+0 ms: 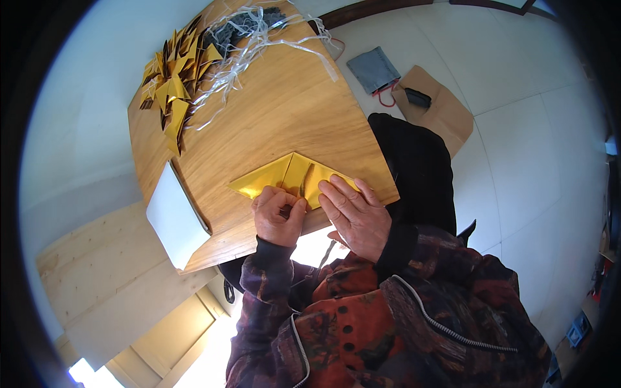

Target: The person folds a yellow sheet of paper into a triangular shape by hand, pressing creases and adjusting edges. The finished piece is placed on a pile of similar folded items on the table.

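Observation:
A sheet of shiny gold foil paper (pixel 276 172), folded to a wide pointed shape, lies near the front edge of the wooden table (pixel 284 97). My left hand (pixel 279 213) pinches its near edge between thumb and curled fingers. Flat on the paper's right part rests my right hand (pixel 357 216), its fingers stretched out and slightly apart. The paper's peak points away from me, and a crease runs down its middle. Both hands hide parts of its near edge.
At the table's far left lies a pile of folded gold foil pieces (pixel 178 84), beside tangled clear plastic strips (pixel 242 58) and a dark grey cloth-like bundle (pixel 226 35). A white pad (pixel 174 216) sits at the left edge. A grey bag (pixel 373 70) and brown paper bag (pixel 446 113) lie on the floor.

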### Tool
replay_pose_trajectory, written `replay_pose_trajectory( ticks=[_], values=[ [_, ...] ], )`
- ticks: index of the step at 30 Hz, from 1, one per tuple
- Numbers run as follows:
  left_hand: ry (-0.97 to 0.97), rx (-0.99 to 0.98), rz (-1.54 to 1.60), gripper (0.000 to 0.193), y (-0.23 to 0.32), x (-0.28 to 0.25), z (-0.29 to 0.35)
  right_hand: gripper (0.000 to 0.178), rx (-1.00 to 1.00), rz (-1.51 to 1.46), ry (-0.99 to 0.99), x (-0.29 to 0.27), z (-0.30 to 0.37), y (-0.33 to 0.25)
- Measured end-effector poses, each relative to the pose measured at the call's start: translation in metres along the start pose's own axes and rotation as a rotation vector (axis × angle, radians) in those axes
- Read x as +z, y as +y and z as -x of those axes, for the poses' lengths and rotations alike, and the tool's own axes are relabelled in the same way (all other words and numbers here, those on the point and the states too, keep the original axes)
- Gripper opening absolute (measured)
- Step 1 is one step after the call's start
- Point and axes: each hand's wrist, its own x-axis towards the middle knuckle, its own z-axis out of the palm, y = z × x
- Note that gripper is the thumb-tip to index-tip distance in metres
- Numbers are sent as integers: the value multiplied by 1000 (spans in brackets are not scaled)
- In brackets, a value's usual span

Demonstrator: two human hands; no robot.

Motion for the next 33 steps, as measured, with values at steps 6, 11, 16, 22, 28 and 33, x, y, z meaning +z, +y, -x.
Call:
replay_pose_trajectory(
  ticks=[6, 11, 16, 22, 28, 33],
  values=[
    [19, -10, 2, 12, 2, 1, -1, 71, 12, 16, -1, 1, 0, -1],
    [29, -33, -5, 13, 2, 3, -1, 71, 14, 34, -6, 2, 1, -1],
    [56, 13, -47, 14, 2, 5, -1, 71, -19, 131, -15, 6, 1, 1],
    [71, 30, -70, 14, 3, 6, -1, 67, -16, 164, -4, 8, 3, 1],
    [81, 43, -94, 15, 5, 7, -1, 61, -3, 148, 60, 11, 1, 0],
    [110, 56, -85, 15, 4, 10, -1, 54, -12, 188, 40, 10, 1, 1]
  ],
)
